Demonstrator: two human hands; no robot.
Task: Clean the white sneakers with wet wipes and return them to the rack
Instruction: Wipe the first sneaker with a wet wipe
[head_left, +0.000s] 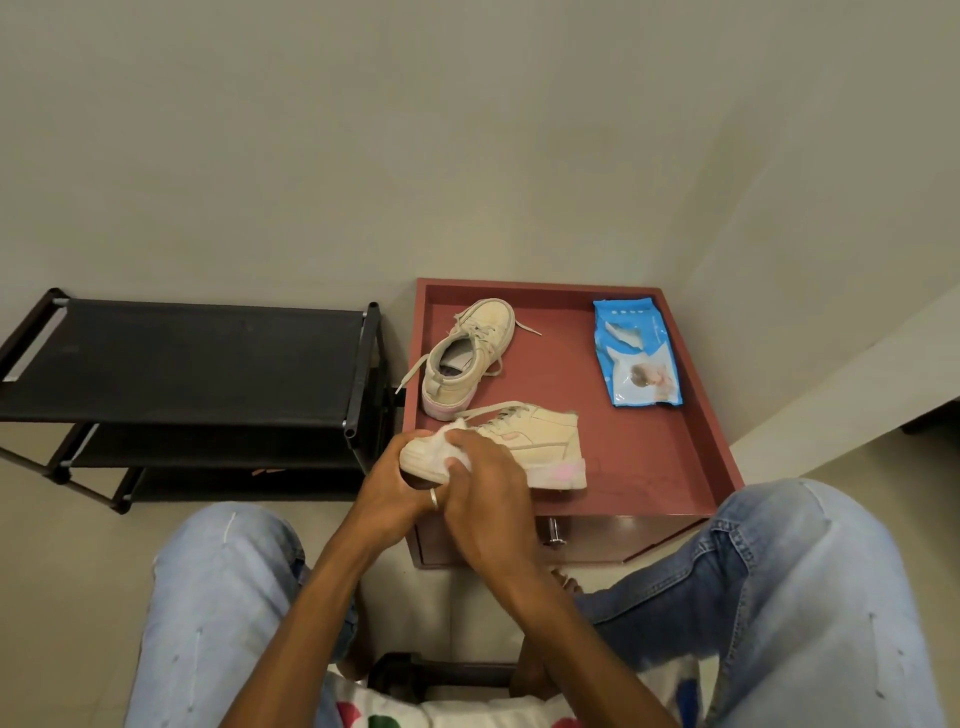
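early, i judge: left hand (390, 486) fingers grip the toe of a cream-white canvas sneaker (540, 441) on the red wooden worktop (654, 457); right hand (485, 499) fingers clutch a white wet wipe (448, 431) against it. black fabric-shelved rack (182, 353) holds neither shoe.

Single wide-angle head view, worn on the person, facing forward and steeply down. Close above left hand (387, 483) and right hand (488, 499) at lower centre. Red side table (649, 452) just ahead, right of centre; black shoe rack (182, 353) left; wall (467, 130) filling upper half. Frame edges bowed by lens.
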